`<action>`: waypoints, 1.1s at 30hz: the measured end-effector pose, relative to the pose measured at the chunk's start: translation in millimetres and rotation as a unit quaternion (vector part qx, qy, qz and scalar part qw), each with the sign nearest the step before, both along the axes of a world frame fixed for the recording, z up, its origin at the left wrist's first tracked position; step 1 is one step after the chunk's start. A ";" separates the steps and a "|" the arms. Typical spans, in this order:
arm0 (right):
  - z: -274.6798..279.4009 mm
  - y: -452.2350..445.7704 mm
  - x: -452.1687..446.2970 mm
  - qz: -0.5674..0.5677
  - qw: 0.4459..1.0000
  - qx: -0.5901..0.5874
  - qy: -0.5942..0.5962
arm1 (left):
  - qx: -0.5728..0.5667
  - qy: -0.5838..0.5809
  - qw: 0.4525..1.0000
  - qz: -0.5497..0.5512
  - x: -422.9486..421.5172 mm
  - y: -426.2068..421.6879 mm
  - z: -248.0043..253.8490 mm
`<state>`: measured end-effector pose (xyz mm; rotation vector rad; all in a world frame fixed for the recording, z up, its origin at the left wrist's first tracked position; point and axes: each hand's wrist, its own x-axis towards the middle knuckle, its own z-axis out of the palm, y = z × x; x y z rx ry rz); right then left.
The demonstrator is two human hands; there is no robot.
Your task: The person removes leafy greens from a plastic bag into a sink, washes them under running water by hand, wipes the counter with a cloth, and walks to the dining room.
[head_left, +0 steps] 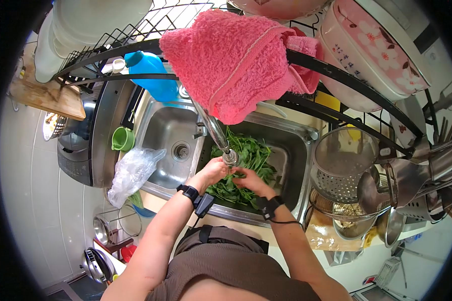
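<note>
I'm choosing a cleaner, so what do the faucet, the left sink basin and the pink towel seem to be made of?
Faucet: probably chrome-plated metal, polished; it shows bright, sharp highlights.
Left sink basin: apparently stainless steel, satin, judging by its soft grey sheen.
Pink towel: matte terry-like fabric, from its fuzzy pile; cotton or synthetic, I can't tell.

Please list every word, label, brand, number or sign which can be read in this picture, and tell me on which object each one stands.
No text can be read with certainty.
Flowered bowl: small dark marks like written characters, too small to read.
Grey appliance: any marking is too small to read.
Blue bottle: no lettering visible on the side that shows.
</note>
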<state>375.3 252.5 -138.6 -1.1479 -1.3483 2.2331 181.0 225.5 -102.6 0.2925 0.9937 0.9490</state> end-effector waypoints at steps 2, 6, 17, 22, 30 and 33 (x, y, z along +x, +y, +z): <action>-11.4 -1.5 -1.4 0.067 0.997 0.032 -0.013 | 0.005 0.018 1.000 0.018 -2.9 -0.4 1.0; 10.4 5.2 21.3 0.036 0.999 0.013 -0.015 | 0.005 0.039 0.998 0.053 -20.4 -3.1 -10.1; 33.0 10.6 21.7 -0.065 0.947 0.301 -0.092 | 0.104 0.232 0.941 -0.224 9.3 -10.9 7.1; 37.2 6.4 14.8 -0.194 0.931 0.271 -0.148 | 0.019 0.162 0.983 -0.087 14.2 -9.5 3.8; 22.0 -15.7 6.7 -0.071 0.994 0.079 -0.038 | 0.096 0.146 0.984 -0.030 23.2 -4.2 2.6; 26.3 -17.3 6.9 -0.172 0.985 -0.015 0.008 | 0.009 0.029 0.998 0.062 26.6 -0.7 -0.2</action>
